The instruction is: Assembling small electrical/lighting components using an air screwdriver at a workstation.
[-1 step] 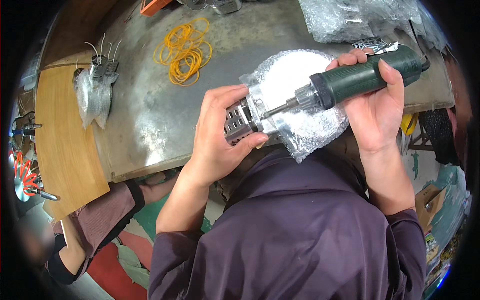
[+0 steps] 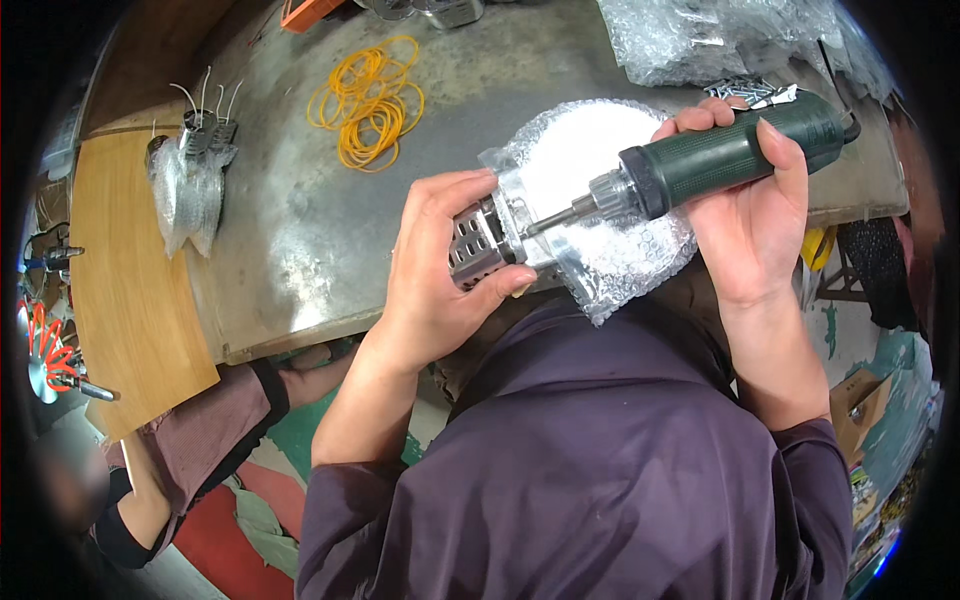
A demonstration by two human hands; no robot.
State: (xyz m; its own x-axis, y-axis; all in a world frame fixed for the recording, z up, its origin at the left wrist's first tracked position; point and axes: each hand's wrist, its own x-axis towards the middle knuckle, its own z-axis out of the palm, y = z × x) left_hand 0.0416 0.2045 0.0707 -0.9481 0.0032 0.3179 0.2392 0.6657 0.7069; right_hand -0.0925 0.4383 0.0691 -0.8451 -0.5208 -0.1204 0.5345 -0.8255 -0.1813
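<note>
My left hand (image 2: 437, 265) is closed around a perforated metal housing (image 2: 474, 245) with slots in its side. Wrapped round a dark green electric screwdriver (image 2: 735, 155), my right hand (image 2: 750, 215) holds the tool slightly tilted, its body to the right. The screwdriver's thin bit (image 2: 562, 215) points left and meets the end plate of the housing; whether a screw sits at its tip I cannot make out. Behind and below the bit lies a round white piece (image 2: 575, 150) wrapped in bubble wrap (image 2: 610, 285), partly hidden by the tool.
Coiled yellow cord (image 2: 370, 105) lies on the metal table (image 2: 270, 200). At the left, a wooden board (image 2: 130, 290) and a bubble-wrapped part with wires (image 2: 190, 190). Bubble wrap sheets (image 2: 720, 40) and small screws (image 2: 742, 90) are at the far right. Another person's arm (image 2: 145, 500) shows lower left.
</note>
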